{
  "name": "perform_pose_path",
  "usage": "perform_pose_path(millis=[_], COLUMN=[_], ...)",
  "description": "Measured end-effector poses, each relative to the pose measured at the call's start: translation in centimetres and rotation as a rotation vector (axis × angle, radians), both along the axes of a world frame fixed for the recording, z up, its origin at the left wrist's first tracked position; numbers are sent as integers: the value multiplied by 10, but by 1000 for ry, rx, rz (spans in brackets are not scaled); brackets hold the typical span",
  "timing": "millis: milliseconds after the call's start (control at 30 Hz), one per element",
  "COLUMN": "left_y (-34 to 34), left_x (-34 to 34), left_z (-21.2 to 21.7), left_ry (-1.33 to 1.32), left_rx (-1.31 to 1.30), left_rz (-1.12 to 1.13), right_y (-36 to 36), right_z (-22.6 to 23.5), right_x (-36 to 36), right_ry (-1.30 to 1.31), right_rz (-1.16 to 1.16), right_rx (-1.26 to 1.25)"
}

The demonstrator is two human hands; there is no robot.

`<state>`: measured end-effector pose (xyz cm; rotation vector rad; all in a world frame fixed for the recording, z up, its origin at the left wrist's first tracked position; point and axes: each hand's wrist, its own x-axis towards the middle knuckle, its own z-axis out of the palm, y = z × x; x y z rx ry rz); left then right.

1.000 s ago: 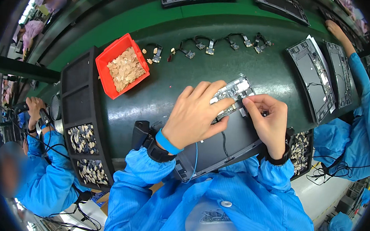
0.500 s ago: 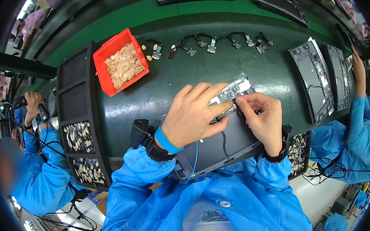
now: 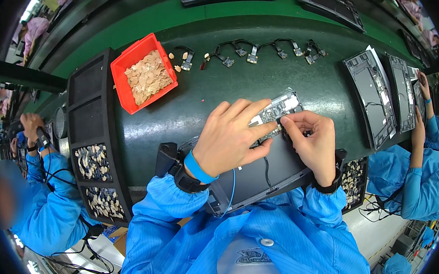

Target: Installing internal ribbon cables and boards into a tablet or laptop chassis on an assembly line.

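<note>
A dark grey laptop base [image 3: 288, 164] lies open in front of me at the near edge of the bench, with a circuit board [image 3: 286, 104] showing along its far side. Over the board, my left hand [image 3: 229, 137] rests with its fingers spread, two fingertips touching it. My right hand [image 3: 313, 143] is closed in a pinch at the board, thumb and forefinger together beside a left fingertip; whatever they hold is too small to make out. A black cable [image 3: 267, 172] runs across the base, and a blue cord [image 3: 233, 186] hangs near my left wrist.
On the left stand a red bin [image 3: 123, 92] of tan flakes and a black compartment tray [image 3: 109, 129] holding small pieces. Small boards with cables [image 3: 252, 58] line the back. Further laptop bases [image 3: 370, 99] lean at right. Co-workers [image 3: 47, 201] sit on both sides.
Both my hands stay almost where they were at the board. The co-worker at right has moved both hands onto a laptop part; the one at left has shifted a hand slightly.
</note>
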<state>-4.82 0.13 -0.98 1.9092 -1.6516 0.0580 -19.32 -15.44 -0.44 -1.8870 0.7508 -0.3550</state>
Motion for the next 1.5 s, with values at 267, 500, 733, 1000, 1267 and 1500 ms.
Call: perform_pose_path(millis=[267,500,733,1000,1267,1500], left_y=[0,-1,-1,-1,-4,-6], left_x=[0,0,0,-2,-8,-7], left_z=[0,0,0,0,2,16], left_ry=[-4,-8,-17,-27,-58,-32], left_rx=[2,7,15,20,4,154], left_rz=[2,4,8,18,46,23], right_y=[-2,-4,-5,-7,-12,-22], right_z=[4,4,4,6,18,18], right_x=[1,2,3,6,7,-14], right_ry=[5,11,-5,21,129,-23], right_rz=[32,34,68,89,101,39], right_rx=[-6,39,-2,30,206,343])
